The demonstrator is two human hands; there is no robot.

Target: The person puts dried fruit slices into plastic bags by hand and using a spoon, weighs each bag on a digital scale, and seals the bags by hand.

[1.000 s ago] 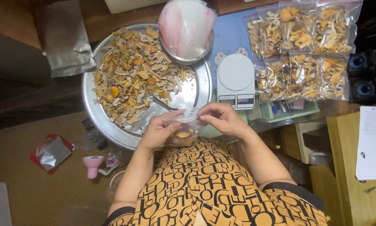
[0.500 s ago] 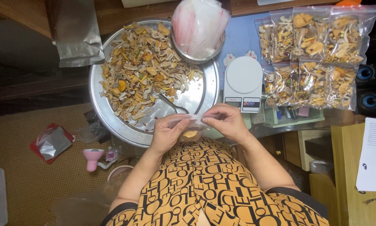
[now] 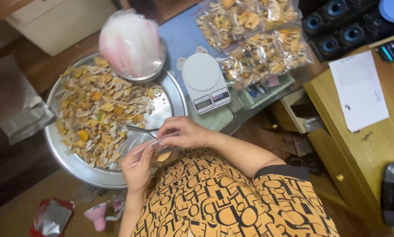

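— What have you got hold of?

— One small clear bag (image 3: 159, 149), over my lap at the near rim of the one round metal tray (image 3: 96, 175). My left hand (image 3: 137, 164) pinches one end, my right hand (image 3: 183, 131) the other, fingers closed on the plastic.

— And around you?

— One heap of dried chips (image 3: 100, 114) with one spoon (image 3: 142, 129), one white scale (image 3: 205, 83), and filled bags (image 3: 254, 39) beyond it, too overlapped to count.

1. Soft, even indoor light; the metal tray (image 3: 170, 94) above the hands gives off a dull sheen.
2. Motion blur smears the pink bags (image 3: 131, 41) further up.
3. Lower left of the hands, the floor sits dim.
4. Frame tilts; corners are slightly soft.
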